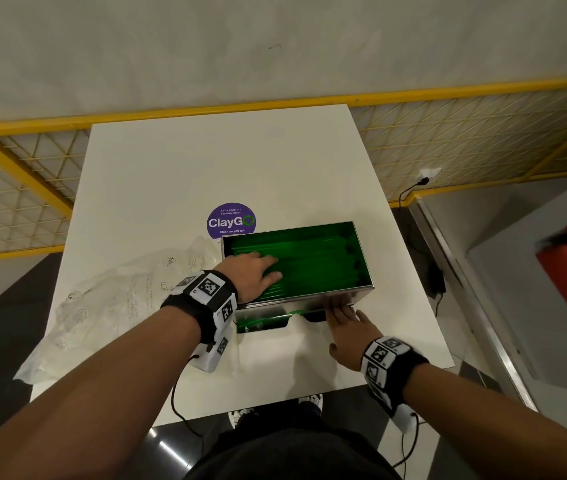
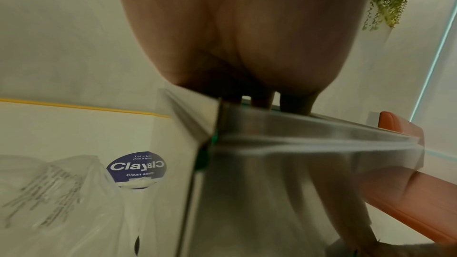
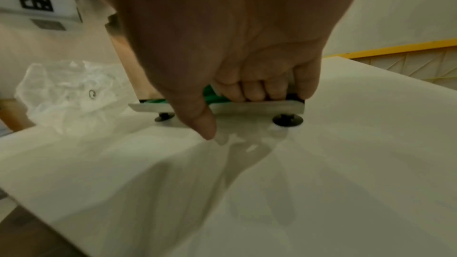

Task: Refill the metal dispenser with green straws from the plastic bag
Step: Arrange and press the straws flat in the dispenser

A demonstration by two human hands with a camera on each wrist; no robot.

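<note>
- The metal dispenser (image 1: 313, 304) sits on the white table (image 1: 178, 168) in front of me, toward the near right part, with its top uncovered and its long axis running left to right across my view, turned slightly so its right end is nearer me.
- The green straws (image 1: 316, 265) lie flat inside it, along that same axis, filling the box almost from end to end; a few also show green in the slot low on the front face.
- My left hand (image 1: 257, 273) reaches over the left end of the box and lies palm down on the straws, fingers straight and close together, pointing right.
- My right hand (image 1: 351, 332) is at the near front of the dispenser, toward its right end; in the right wrist view its fingers (image 3: 254, 90) curl over the lower front ledge, thumb pointing down at the table.
- The plastic bag (image 1: 112, 306) lies crumpled and flat on the table left of the box, under my left forearm.
- A round purple ClayGo sticker (image 1: 230, 220) is on the table just behind the dispenser's left rear corner.
</note>
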